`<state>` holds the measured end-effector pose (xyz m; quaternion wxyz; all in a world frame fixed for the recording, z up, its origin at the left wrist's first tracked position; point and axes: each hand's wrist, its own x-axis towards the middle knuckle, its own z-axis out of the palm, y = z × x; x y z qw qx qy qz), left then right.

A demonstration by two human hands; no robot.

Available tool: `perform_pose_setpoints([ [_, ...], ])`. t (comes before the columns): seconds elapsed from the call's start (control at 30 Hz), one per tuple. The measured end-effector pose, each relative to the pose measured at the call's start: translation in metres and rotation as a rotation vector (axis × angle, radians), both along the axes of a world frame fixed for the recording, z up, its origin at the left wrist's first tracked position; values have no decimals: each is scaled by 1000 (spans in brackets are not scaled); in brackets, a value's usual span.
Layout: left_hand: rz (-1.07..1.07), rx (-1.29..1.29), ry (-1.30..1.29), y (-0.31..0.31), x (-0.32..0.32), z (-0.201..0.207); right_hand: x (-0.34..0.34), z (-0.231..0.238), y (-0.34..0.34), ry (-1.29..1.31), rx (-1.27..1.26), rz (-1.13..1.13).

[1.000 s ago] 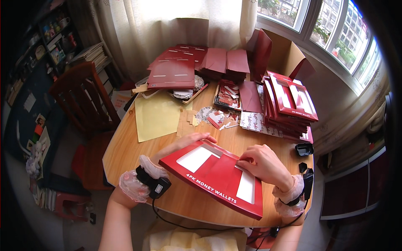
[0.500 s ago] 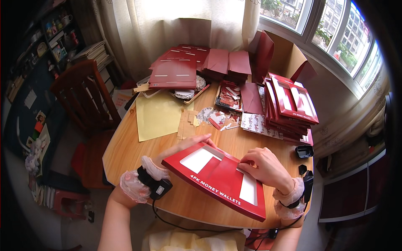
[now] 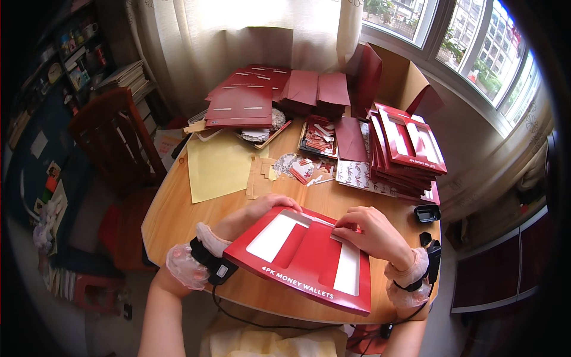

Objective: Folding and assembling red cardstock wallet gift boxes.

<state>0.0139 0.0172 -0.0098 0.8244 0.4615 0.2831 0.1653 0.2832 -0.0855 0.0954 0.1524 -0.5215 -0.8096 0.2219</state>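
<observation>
Box (image 3: 300, 253) in fingers (image 3: 346, 233), tray (image 3: 316, 152) of scraps (image 3: 320, 135) beyond

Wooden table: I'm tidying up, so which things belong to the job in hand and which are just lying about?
Seemingly in the job:
red windowed box, at left hand and right hand
similar stacked boxes

Apparently lying about:
yellow sheet
black plastic tray
tan card pieces

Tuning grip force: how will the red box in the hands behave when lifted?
Red box likely light: slim, card-like walls. Probably fairly stiff: its front looks flat though tilted. Possibly slippery: the surface shines.
</observation>
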Motion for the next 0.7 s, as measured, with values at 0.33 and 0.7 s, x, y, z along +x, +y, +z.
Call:
perform_pose_setpoints([
  [0.33, 28, -120, 9, -6, 7, 17, 11, 4, 5, 109, -192, -40],
  [0.7, 80, 410, 104, -11, 4, 16, 1, 6, -3, 99, -184, -24],
])
